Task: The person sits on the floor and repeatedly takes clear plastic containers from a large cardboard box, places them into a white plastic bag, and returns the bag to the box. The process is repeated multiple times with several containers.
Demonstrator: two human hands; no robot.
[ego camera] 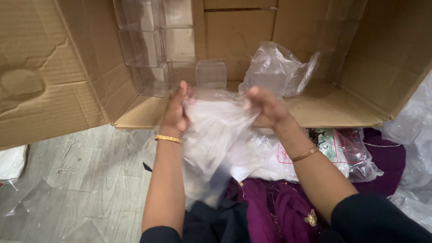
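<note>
**Clear bag held in both hands**

Head view: left hand (176, 112) and right hand (265, 108), each grip closed on the top edge of a clear plastic bag (216, 135), hanging before an open cardboard box (67, 90). Clear plastic boxes (155, 49) stacked inside. Purple cloth (279, 211) below.

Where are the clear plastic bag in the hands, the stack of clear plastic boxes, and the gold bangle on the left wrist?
clear plastic bag (216, 130): head view, on the stretched middle of the film between both hands.
clear plastic boxes (155, 47): head view, on the front face of a middle box in the stack.
gold bangle (168, 139): head view, on the band's top.
</note>
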